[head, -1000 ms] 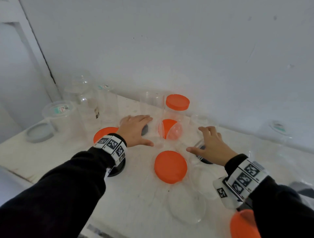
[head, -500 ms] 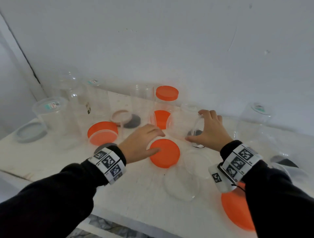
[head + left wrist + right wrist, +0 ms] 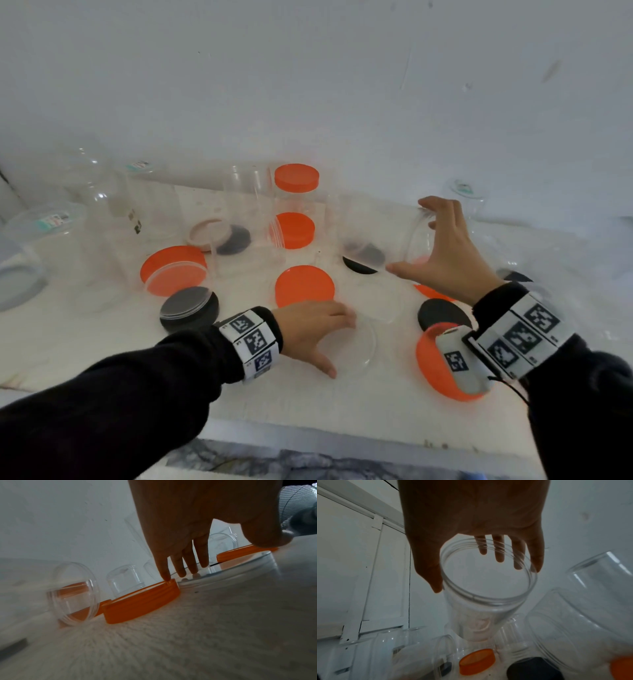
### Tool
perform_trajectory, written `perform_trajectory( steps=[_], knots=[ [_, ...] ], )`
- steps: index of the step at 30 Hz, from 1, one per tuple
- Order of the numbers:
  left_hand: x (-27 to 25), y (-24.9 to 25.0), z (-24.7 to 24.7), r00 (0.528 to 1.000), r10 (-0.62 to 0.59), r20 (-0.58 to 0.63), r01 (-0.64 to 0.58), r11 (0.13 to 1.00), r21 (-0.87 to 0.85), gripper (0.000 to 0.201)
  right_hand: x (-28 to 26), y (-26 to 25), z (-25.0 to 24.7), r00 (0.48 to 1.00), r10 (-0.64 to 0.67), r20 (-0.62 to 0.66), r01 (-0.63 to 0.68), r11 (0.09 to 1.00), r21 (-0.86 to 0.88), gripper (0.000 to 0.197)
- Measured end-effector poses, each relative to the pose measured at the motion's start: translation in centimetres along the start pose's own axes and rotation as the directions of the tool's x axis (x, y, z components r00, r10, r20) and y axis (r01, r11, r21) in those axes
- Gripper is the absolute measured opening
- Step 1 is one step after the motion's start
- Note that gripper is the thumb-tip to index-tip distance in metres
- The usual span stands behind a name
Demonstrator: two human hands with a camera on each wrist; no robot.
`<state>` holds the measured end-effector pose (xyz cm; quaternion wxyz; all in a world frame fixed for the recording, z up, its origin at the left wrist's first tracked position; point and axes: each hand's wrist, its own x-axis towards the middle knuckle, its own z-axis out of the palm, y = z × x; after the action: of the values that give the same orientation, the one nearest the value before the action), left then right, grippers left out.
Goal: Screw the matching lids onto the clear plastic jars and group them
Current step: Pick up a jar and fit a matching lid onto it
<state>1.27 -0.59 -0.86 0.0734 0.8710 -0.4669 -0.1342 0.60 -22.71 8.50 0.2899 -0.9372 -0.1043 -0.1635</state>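
Near edge of white tabletop (image 3: pixel 102 349): left hand (image 3: pixel 308 329), fingers straight, rests on a flat clear lid (image 3: pixel 356 342) w/ an orange lid (image 3: pixel 304 286) just beyond. Farther right, right hand (image 3: pixel 445 253) grips a tilted clear jar (image 3: pixel 376 236) by its open rim. Risk: jar's smooth, could slip & topple jars nearby.

orange lids (image 3: pixel 304 285), black lids (image 3: pixel 189 308), clear jars (image 3: pixel 380 236), black sleeves (image 3: pixel 113 404), checkered wristbands (image 3: pixel 252 343)
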Motion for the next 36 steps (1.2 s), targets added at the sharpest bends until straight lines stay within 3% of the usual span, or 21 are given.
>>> perform_trajectory(
  steps=[4,11,14,19,24,30,36],
  knots=[
    [0.9,0.2,0.1,0.999,0.021,0.03,-0.023,0.998,0.059,0.097,-1.5,0.2,-0.2,1.0,0.022,-0.021,-0.023,1.0,-0.008,0.097],
    [1.7,0.9,-0.4,0.989,-0.062,0.132,0.048,0.993,0.108,0.105,-3.5,0.1,-0.6,0.997,0.066,-0.047,-0.066,0.998,-0.013,0.094],
    [1.6,1.5,-0.8,0.99,-0.075,0.122,0.065,0.994,0.09,0.102,-4.3,-0.1,-0.8,0.996,0.088,-0.018,-0.089,0.995,-0.034,0.093],
    [0.2,1.0,-1.1,0.996,-0.062,0.056,0.066,0.996,-0.057,0.093,-5.4,-0.3,-1.3,0.992,0.101,-0.07,-0.107,0.991,-0.084,0.095],
    [-2.8,-0.3,-1.5,0.989,-0.131,-0.064,0.117,0.976,-0.184,0.09,-6.7,-0.8,-1.0,0.996,0.092,-0.003,-0.091,0.984,-0.155,0.088],
    [-6.3,-2.9,-2.4,0.922,-0.332,-0.199,0.238,0.892,-0.385,0.103,-7.9,-1.9,1.7,0.993,0.036,0.116,-0.014,0.983,-0.184,0.093],
    [-8.5,-2.8,-2.9,0.854,-0.378,-0.357,0.122,0.814,-0.568,0.099,-8.0,-3.9,4.0,0.983,-0.063,0.174,0.085,0.989,-0.123,0.095]
  ],
)
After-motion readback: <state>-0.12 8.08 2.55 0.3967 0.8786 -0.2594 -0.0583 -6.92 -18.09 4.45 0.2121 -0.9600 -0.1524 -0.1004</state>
